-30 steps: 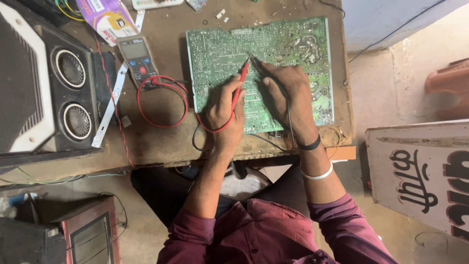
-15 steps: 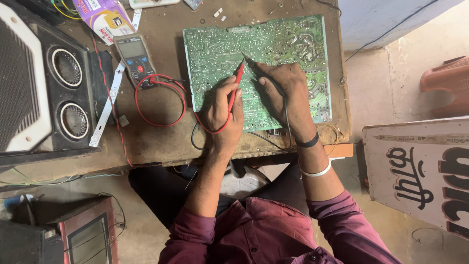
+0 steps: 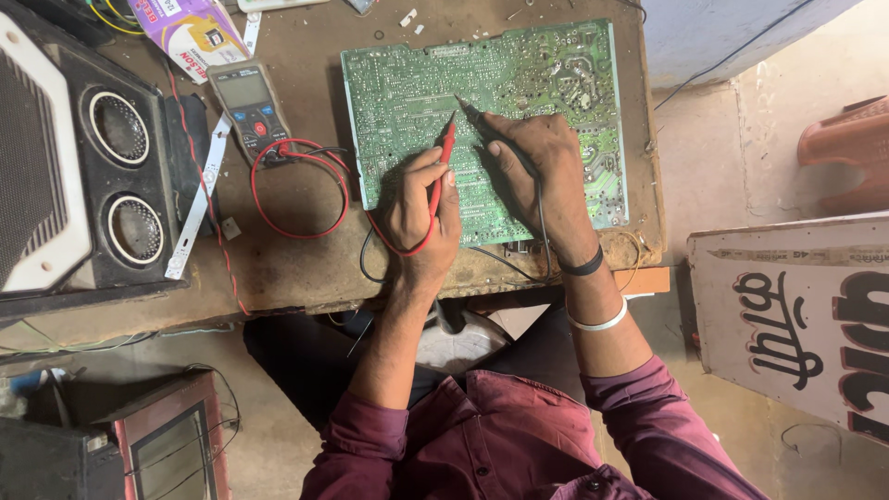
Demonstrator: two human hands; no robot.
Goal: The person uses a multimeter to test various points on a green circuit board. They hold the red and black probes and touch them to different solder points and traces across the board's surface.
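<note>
**Q:** Green solder-side board, head view: where does it lie?

**A:** The green circuit board (image 3: pixel 482 120) lies flat on the brown worktable (image 3: pixel 296 259), towards its far right part, its near edge close to the table's front edge. Both hands rest on the board's near half.

**Q:** State of the left hand?

**A:** The left hand (image 3: pixel 421 218) has its fingers pressed together around a red probe (image 3: pixel 443 171), pinching it like a pen. The probe's tip touches the board near its middle. A red lead (image 3: pixel 296 190) loops over the table just left of the board.

**Q:** And the right hand?

**A:** The right hand (image 3: pixel 542 171) holds a black probe (image 3: pixel 482 122) in a closed pinch, fingers curled over it, tip touching the board just beside the red tip. A black lead (image 3: pixel 540 227) runs under the palm towards the table's front edge. The wrist carries a dark band and a pale bangle.

**Q:** What surrounds the work?

**A:** A handheld multimeter (image 3: pixel 248 106) lies left of the board, apart from it, both leads plugged at its near end. A black speaker cabinet (image 3: pixel 83 167) with two round cones fills the table's left side. A white strip (image 3: pixel 196 199) lies between cabinet and meter. On the floor at right leans a pale signboard (image 3: pixel 796 315); an orange stool (image 3: pixel 847 153) stands beyond it.
</note>
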